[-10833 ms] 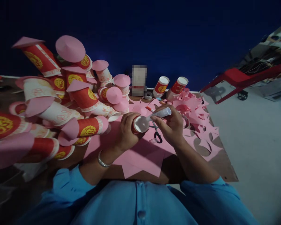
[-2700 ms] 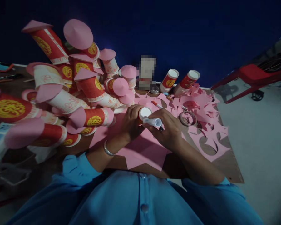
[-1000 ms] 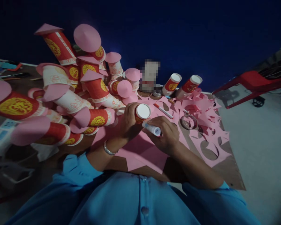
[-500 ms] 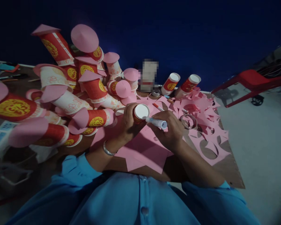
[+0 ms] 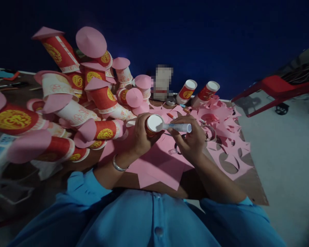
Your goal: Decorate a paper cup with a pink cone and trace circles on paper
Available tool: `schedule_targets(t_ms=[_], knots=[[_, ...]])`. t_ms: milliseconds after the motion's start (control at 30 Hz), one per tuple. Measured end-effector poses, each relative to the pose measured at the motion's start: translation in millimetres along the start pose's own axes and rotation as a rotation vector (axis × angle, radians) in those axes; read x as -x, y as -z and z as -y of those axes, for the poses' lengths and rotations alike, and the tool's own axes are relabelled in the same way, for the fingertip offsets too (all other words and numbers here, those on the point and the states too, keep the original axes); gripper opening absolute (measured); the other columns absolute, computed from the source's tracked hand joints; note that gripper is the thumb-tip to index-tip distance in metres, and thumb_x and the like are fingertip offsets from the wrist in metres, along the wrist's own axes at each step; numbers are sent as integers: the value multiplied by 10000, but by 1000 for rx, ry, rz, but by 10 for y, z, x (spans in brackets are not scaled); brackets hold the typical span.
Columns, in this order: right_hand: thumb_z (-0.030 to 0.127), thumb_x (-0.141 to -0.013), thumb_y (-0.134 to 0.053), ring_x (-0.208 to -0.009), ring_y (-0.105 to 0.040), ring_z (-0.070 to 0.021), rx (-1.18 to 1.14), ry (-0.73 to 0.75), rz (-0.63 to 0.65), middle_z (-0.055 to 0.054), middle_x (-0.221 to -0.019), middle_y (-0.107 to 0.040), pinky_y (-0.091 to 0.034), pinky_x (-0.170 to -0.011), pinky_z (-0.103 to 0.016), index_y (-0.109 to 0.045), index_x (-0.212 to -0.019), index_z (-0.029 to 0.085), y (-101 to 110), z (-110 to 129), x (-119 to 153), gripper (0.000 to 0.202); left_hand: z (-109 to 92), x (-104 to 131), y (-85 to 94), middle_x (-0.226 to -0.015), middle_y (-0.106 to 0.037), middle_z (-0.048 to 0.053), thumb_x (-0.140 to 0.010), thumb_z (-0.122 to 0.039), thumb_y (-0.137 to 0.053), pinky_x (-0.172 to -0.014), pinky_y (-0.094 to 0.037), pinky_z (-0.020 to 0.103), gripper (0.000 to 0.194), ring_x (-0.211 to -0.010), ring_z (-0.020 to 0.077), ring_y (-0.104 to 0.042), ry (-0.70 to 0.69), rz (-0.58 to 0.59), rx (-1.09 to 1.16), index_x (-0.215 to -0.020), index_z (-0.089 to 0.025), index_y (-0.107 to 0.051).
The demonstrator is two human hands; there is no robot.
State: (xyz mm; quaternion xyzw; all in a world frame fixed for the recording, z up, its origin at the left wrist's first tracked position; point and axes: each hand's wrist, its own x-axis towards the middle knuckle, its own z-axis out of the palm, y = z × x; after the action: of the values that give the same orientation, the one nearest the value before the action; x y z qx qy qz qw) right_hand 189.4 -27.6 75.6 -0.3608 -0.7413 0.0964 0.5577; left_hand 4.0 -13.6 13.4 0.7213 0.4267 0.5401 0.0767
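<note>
My left hand (image 5: 142, 139) is wrapped round a red paper cup (image 5: 155, 124) whose round white end faces up. In my right hand (image 5: 193, 140) is a white glue stick (image 5: 180, 128), lying nearly level, with its tip at the right edge of the cup's white end. Beneath both hands lie pink paper sheets (image 5: 154, 164). A small clear cap-like piece (image 5: 173, 151) and part of a dark ring show just below my right fingers; what the ring belongs to is partly hidden.
Stacked red and white paper cups with pink cone tops (image 5: 100, 92) crowd the left. Two cup stacks (image 5: 186, 92) stand at the back. Pink paper scraps (image 5: 221, 127) and a tape roll (image 5: 208, 133) lie right. A red stool (image 5: 275, 84) stands beyond the table.
The glue stick has swung from pointing down toward me to nearly level, its back end moving right. My right hand has shifted slightly right, uncovering the dark ring. My left hand still grips the cup.
</note>
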Motion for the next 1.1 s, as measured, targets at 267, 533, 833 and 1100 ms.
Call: schedule_targets(t_ms=[267,533,833,1100], knots=[[225,-963,-734,-815,-718,-209,75,4,22,-30,-890,-737,-577,-739,-369,-650,-1008,239,19,2,-12,96,5,8,-37,-1215,-682,127,-906,-470,-811,-979,-600,474,591,-1148,291,-683,-13,-54,-28,-1340,-223,-496],[263,-963,-734,-812,-716,-209,77,-30,7,-33,-876,-735,-597,-746,-372,-652,-968,238,9,-63,-19,86,-14,-3,-57,-1162,-688,111,-890,-534,-819,-958,-605,458,578,-1097,276,-694,17,-87,-25,-1279,-225,-523],[340,-944,-783,-794,-703,-177,-68,-233,-81,-30,-920,-742,-602,-723,-329,-680,-975,224,36,-107,-13,158,1,5,-83,-1167,-688,108,-878,-485,-844,-959,-611,449,569,-1096,268,-696,-5,-108,1,-1277,-223,-534],[355,-949,-777,-820,-705,-187,-159,-177,-6,-29,-889,-736,-610,-729,-341,-687,-956,226,41,-92,-35,158,-12,5,-100,-1142,-687,103,-893,-574,-800,-929,-615,444,578,-1064,265,-697,2,-105,14,-1272,-227,-536]])
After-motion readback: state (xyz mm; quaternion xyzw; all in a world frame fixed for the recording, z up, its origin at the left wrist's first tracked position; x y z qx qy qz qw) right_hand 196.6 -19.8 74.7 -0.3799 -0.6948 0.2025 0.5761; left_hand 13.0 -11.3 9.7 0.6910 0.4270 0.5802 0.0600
